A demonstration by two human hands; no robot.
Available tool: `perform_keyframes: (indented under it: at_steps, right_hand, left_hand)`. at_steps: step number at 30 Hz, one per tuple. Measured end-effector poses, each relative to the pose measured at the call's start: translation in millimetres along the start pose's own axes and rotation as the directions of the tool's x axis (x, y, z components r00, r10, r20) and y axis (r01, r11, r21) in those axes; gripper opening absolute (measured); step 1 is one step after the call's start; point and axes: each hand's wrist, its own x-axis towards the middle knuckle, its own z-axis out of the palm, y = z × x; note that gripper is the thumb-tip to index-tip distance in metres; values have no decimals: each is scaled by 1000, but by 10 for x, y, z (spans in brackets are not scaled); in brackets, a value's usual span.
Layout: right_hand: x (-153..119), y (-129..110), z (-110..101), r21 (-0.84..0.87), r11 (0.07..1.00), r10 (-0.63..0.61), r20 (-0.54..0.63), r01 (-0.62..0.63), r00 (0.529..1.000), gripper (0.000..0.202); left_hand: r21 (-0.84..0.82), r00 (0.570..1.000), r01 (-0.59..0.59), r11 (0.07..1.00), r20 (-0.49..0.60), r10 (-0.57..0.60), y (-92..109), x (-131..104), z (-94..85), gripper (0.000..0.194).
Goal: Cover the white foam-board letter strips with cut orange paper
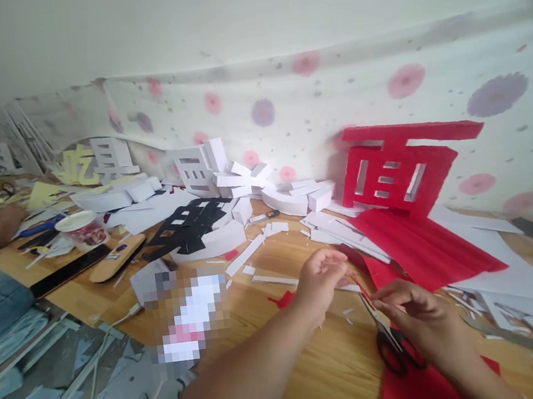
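My left hand point(322, 280) is closed in a pinch over the table, its fingertips close to a thin red strip point(361, 287). The strip runs towards my right hand point(413, 311), whose thumb and fingers are pressed together at its other end. Scissors point(390, 343) with black handles lie under my right hand, their blades pointing away from me. Whether that hand touches them I cannot tell. Red sheet material point(411, 389) lies below the scissors, and a larger red sheet point(433, 250) is spread beyond my hands. Behind it, a red block character point(396, 167) leans against the wall.
White foam characters point(195, 169) and offcuts line the wall, near a black cut-out point(187, 228). A paper cup point(82, 228), a dark phone point(69, 272) and a blurred-out bright screen point(194, 318) are left. Another person's hand point(7, 221) shows at far left. A blade point(509, 335) lies right.
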Motion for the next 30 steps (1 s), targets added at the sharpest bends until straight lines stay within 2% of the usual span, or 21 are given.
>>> perform_keyframes:
  at_steps: [2,4,5,6,8,10,13,16,19,21,23,26,28,30]
  right_hand:
    - [16,-49,-26,-79,996,-35,21,36,999,22]
    - [28,-97,-38,-142,987,-70,54,77,996,22]
    - [30,-116,-41,-165,981,-85,90,99,992,23]
    - [31,-132,-46,-187,975,-93,127,116,987,23]
    - [39,-170,-59,-235,962,-92,195,138,976,22]
    - [67,-238,-70,-264,947,-118,241,182,963,19]
    - [163,-414,-35,-254,934,-159,330,250,930,16]
    - [279,-579,93,-268,920,-119,503,286,856,21]
    - [349,-600,233,-261,896,-102,669,360,736,25]
    - [362,-552,276,-249,879,-116,713,405,691,18]
    - [366,-506,269,-286,873,-88,704,395,705,26]
    - [419,-507,199,-416,873,65,617,255,784,16]
    - [509,-542,151,-458,875,121,519,156,846,21]
    - [628,-568,127,-432,896,122,470,107,874,21]
  left_hand:
    - [55,977,136,989,156,-143,-44,1,-10,42]
    - [109,924,207,972,304,-231,-97,-18,-5,48]
    - [134,911,209,969,332,-243,-119,-27,-1,48]
    - [159,917,194,968,321,-236,-134,-30,1,46]
    - [199,959,145,969,212,-187,-130,-9,-9,39]
    - [195,995,85,977,37,-94,-84,43,-43,30]
    - [175,983,-26,984,-173,56,29,132,-122,20]
    - [201,971,-57,978,-218,102,137,186,-206,10]
    - [256,957,-98,962,-239,161,204,213,-280,20]
    - [316,939,-154,936,-247,238,212,226,-308,27]
    - [373,924,-206,905,-230,306,185,230,-310,34]
    - [462,901,-311,831,-136,412,101,210,-266,38]
    - [505,875,-378,776,-79,477,45,181,-221,34]
    - [511,860,-416,752,-46,508,6,142,-176,26]
